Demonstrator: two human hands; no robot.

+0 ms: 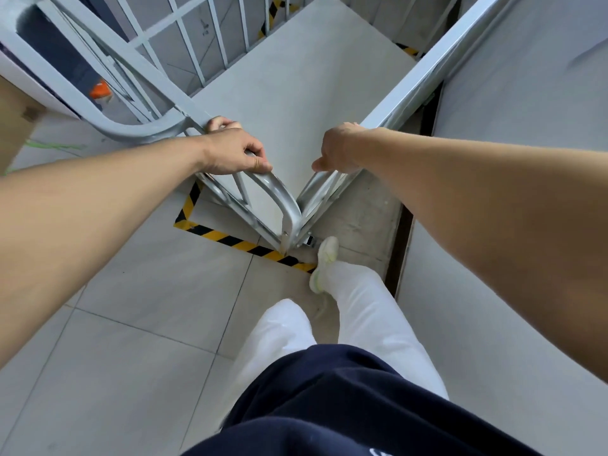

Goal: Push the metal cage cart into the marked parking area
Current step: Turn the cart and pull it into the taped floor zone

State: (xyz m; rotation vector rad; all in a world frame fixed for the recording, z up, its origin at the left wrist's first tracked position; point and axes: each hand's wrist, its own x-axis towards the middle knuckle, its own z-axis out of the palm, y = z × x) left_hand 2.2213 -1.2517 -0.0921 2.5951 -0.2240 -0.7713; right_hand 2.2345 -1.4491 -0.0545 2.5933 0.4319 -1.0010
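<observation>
I have my left hand (235, 151) and right hand (335, 149) each in a clenched grip on the top rail of the metal cage cart (289, 222), steering it squarely, its near corner sitting just inside the striped floor marking (243, 245).

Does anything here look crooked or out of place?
Nothing looks broken or spilled. The metal cage cart sits askew to the yellow-black floor tape, one corner at the line. Both hands, left and right, grip its top rails.
</observation>
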